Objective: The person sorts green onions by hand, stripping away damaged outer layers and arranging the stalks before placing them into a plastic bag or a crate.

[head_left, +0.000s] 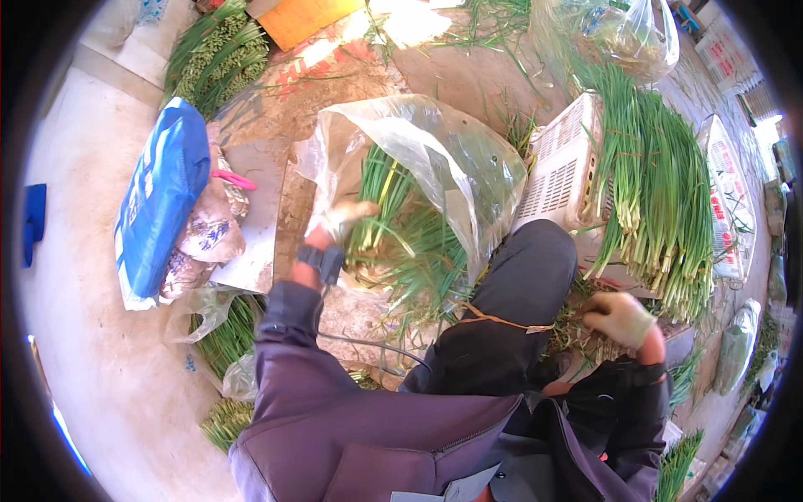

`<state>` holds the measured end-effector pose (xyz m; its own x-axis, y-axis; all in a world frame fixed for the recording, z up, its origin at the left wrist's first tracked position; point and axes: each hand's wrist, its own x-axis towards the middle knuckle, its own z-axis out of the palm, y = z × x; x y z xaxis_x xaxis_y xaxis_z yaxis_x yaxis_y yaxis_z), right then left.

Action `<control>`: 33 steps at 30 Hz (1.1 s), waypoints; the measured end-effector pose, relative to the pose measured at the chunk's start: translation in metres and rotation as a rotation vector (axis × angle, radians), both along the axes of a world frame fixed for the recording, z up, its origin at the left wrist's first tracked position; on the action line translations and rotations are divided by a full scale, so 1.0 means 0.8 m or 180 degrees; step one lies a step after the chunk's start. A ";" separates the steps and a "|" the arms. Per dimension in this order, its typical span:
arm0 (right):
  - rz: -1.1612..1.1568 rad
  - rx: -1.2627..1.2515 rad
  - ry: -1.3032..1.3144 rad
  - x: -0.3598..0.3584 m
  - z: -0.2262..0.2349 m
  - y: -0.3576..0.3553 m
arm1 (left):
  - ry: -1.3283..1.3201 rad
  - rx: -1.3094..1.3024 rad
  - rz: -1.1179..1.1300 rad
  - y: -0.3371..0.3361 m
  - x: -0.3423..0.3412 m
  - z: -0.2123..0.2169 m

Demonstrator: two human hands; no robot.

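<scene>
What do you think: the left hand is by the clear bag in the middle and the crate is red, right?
Not quite: the crate is white, not red, as the head view shows. The left hand is by the clear bag in the middle.

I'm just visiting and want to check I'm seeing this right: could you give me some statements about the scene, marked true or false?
1. The left hand is beside green stalks at the clear bag. True.
2. The white crate stands left of that bag. False: the crate is to its right.
3. A blue bag is left of the clear bag. True.
4. The right hand grips the blue bag. False: the right hand is across the scene.
</scene>
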<state>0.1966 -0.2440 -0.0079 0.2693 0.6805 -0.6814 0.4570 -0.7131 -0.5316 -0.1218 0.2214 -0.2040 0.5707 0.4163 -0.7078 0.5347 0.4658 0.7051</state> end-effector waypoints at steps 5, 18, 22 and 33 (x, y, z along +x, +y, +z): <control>-0.1061 0.0384 0.0980 -0.062 0.130 0.103 | -0.0948 -0.0980 0.1337 -0.135 -0.130 -0.018; -0.0762 0.0879 0.2455 -0.267 -0.136 0.274 | -0.1904 -0.0371 0.1489 -0.308 -0.153 0.047; -0.0929 0.2411 0.1695 -0.273 -0.078 0.288 | -0.1779 0.0529 0.0670 -0.291 -0.125 0.074; 0.0369 0.3245 0.0187 -0.182 0.212 0.241 | -0.3887 0.1050 0.0914 -0.175 0.018 0.394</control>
